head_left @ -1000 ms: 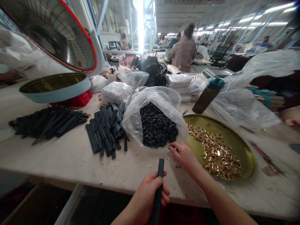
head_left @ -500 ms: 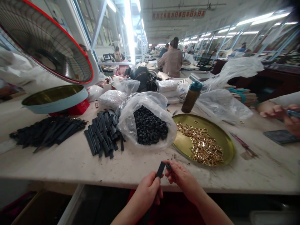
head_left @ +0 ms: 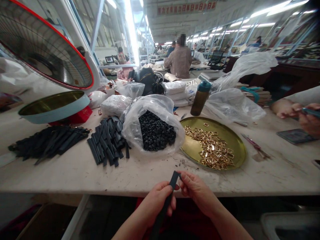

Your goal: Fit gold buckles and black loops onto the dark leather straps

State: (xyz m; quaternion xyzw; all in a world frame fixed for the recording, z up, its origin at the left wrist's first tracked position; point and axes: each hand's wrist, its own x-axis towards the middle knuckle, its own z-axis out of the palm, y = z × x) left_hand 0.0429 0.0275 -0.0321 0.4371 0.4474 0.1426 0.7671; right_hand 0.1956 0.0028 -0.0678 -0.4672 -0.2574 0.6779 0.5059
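Observation:
My left hand (head_left: 161,200) is closed round a flat black strap (head_left: 172,181), its upper end pointing up and its lower part hanging toward my lap. At that upper end my right hand (head_left: 193,186) pinches a small black loop, mostly hidden by the fingers, against the strap's edge. Beyond my hands, a clear plastic bag (head_left: 131,133) lies open, full of small black loops (head_left: 157,131). To its right, gold metal buckles (head_left: 215,150) are heaped on a round gold tray (head_left: 238,140). On the left are a pile of black straps (head_left: 106,140) and a second pile of straps (head_left: 51,141) with gold ends.
A red-rimmed fan (head_left: 50,46) and a blue-rimmed round pan (head_left: 52,113) stand at the left. Behind the tray is a brown bottle (head_left: 200,98). Scissors (head_left: 256,146) lie to its right, near another person's hands (head_left: 295,111) and a dark phone (head_left: 296,136).
The small loop in my right hand has moved against the strap's end and is now mostly covered by the fingers. More of the strap's lower part shows. The view has shifted slightly.

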